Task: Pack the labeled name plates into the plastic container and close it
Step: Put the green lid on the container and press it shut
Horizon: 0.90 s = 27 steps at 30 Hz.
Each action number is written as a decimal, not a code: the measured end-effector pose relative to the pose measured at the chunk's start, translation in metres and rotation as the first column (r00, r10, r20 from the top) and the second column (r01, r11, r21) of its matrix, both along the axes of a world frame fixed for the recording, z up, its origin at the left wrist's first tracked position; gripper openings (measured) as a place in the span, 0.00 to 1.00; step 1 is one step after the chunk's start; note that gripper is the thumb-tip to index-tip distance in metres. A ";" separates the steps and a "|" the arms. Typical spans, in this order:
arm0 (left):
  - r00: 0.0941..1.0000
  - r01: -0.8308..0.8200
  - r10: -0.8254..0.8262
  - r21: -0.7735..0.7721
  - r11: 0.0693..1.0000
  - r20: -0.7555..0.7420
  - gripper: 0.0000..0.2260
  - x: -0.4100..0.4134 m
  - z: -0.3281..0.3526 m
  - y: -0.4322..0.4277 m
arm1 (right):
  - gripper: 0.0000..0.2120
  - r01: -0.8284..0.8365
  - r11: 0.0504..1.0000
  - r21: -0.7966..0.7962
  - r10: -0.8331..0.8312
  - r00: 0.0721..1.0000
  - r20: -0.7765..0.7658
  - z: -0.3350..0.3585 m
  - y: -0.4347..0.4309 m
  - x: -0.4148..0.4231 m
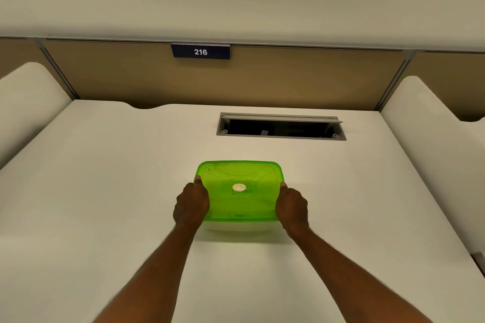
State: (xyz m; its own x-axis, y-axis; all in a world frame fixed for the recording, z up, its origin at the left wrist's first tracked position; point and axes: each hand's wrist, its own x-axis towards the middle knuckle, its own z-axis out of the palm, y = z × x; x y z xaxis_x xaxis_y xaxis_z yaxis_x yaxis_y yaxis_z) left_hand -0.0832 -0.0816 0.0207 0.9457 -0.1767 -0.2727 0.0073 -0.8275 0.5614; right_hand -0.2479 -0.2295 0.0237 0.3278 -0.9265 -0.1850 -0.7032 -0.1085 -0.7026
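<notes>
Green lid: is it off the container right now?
No, the green lid sits on the container, with the left hand and right hand gripping its sides.

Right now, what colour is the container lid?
Bright translucent green lid, head view.

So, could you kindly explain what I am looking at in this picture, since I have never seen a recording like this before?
There is no machine here: a person wears a camera on the head, looking forward and down, so you see their own two arms. On the white desk stands a plastic container with a green lid on it. The left hand and right hand grip its two sides. The lid bears a small round sticker and handwriting. Behind are an open cable hatch and a sign reading 216.
</notes>
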 end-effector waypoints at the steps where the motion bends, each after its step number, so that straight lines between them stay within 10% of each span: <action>1: 1.000 -0.003 0.003 -0.002 1.000 -0.001 0.29 0.000 0.000 0.000 | 0.25 0.004 1.000 -0.005 -0.004 1.000 0.001 0.001 0.000 0.000; 12: 0.998 -0.059 0.058 0.033 0.998 0.011 0.29 -0.005 0.003 -0.001 | 0.39 -0.009 0.952 0.306 0.007 1.000 0.010 0.015 0.008 -0.011; 27: 0.999 -0.033 0.033 0.002 0.999 0.010 0.29 -0.002 -0.001 -0.001 | 0.37 -0.054 0.995 0.088 0.054 0.999 0.006 0.005 0.003 -0.011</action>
